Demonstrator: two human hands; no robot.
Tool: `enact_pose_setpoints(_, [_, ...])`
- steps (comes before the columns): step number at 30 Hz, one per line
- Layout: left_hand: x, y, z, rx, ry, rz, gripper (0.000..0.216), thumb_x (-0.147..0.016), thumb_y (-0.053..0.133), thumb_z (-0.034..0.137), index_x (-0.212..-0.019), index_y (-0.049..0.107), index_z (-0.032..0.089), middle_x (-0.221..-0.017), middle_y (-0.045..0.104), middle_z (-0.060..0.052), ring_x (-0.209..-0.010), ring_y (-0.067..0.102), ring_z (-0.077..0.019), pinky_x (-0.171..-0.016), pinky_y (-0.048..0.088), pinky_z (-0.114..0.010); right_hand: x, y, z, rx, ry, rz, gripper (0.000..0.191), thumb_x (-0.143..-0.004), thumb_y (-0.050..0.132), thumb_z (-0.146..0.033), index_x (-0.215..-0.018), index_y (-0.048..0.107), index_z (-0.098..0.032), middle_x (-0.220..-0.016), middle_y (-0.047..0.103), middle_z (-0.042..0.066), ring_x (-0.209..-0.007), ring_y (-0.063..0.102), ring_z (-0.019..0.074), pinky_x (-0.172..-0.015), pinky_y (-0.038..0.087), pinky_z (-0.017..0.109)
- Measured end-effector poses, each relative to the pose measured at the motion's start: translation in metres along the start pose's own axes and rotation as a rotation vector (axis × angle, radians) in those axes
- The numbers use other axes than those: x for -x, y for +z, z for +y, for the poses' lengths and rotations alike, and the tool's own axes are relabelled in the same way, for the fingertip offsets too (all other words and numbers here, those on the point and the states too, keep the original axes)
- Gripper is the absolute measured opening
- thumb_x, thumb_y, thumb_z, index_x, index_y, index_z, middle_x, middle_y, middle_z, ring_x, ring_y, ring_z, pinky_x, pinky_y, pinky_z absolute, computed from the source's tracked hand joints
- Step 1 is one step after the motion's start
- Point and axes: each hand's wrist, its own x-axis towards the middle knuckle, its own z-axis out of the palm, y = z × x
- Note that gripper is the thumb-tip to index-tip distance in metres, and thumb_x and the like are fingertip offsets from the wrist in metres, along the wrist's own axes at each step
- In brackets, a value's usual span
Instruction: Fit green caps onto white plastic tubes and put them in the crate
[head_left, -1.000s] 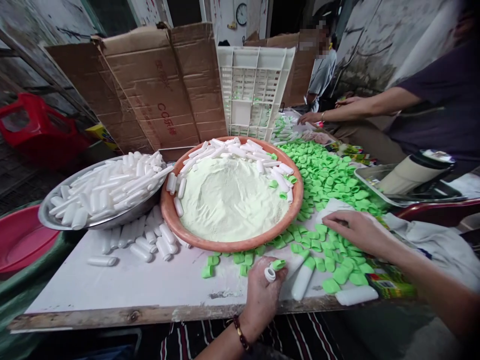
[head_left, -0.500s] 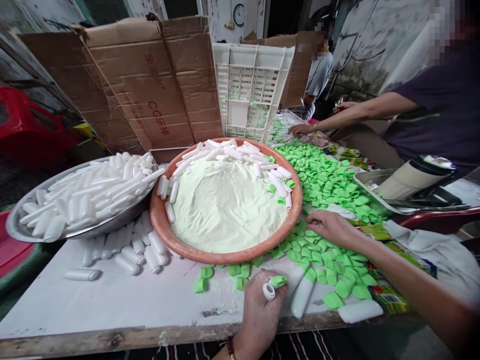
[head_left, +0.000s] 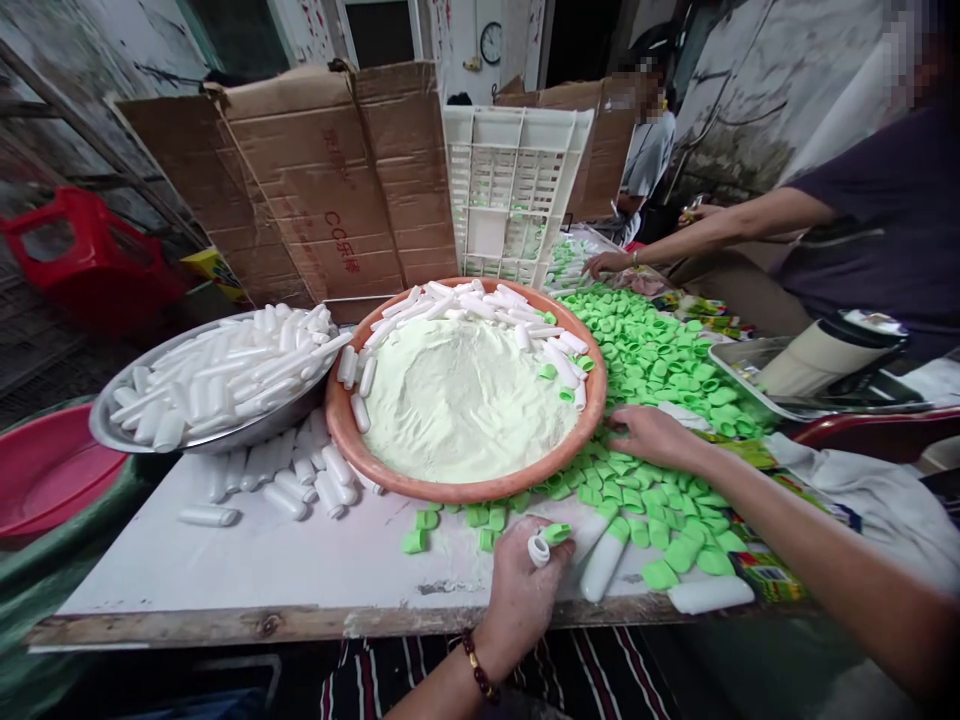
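My left hand point(head_left: 525, 575), at the front edge of the table, is closed around a white plastic bottle point(head_left: 538, 550). The bottle's uncapped neck points up, and a green cap point(head_left: 556, 533) sits beside it at the fingers. My right hand point(head_left: 656, 437) reaches over the heap of green caps point(head_left: 656, 365), right of the clay-coloured basin. Its fingers are apart and touch the caps; the fingertips are partly hidden. A white bottle with a green cap point(head_left: 606, 560) lies right of my left hand, and another white bottle point(head_left: 711, 595) lies farther right.
Pale powder point(head_left: 457, 410) fills the basin point(head_left: 420, 487), with white bottles along its far rim. A metal bowl point(head_left: 112, 440) of white bottles stands left. Behind are cardboard point(head_left: 300, 190) and a white crate point(head_left: 517, 160). At right are a tray point(head_left: 757, 395) with a tumbler and a co-worker's arm point(head_left: 720, 232).
The view has shifted, so the basin, bowl and table appear farther right. My left hand still holds the bottle and cap; my right hand stays among the caps.
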Motion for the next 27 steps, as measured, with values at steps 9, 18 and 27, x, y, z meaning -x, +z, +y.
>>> enact_pose_setpoints(9, [-0.001, 0.001, -0.006, 0.002, 0.006, -0.003, 0.011, -0.079, 0.062, 0.016, -0.068, 0.061, 0.016, -0.07, 0.061, 0.0, -0.068, 0.052, -0.0148, -0.066, 0.039, -0.025, 0.044, -0.033, -0.036, -0.238, 0.154, 0.173, 0.031, -0.088, 0.047, -0.043, -0.104, 0.065, -0.023, -0.102, 0.072, 0.008, -0.089, 0.066, 0.0276, -0.076, 0.049, 0.038])
enact_pose_setpoints(18, [-0.004, 0.001, 0.0, 0.086, 0.076, -0.057, 0.01, -0.085, 0.057, 0.013, -0.08, 0.065, 0.016, -0.082, 0.067, -0.001, -0.077, 0.056, -0.0161, -0.074, 0.044, -0.026, 0.09, 0.023, -0.166, -1.453, 0.227, 0.196, 0.031, -0.094, 0.044, -0.047, -0.116, 0.047, -0.025, -0.122, 0.066, 0.011, -0.111, 0.062, 0.0251, -0.09, 0.052, 0.041])
enact_pose_setpoints(27, [-0.004, 0.002, -0.003, 0.108, 0.081, -0.047, 0.011, -0.088, 0.057, 0.022, -0.088, 0.067, 0.016, -0.086, 0.068, -0.003, -0.078, 0.057, -0.0175, -0.072, 0.044, -0.027, 0.103, 0.019, -0.153, -0.885, 0.093, 0.285, 0.029, -0.092, 0.049, -0.044, -0.104, 0.067, -0.025, -0.113, 0.068, 0.007, -0.109, 0.061, 0.0252, -0.096, 0.049, 0.04])
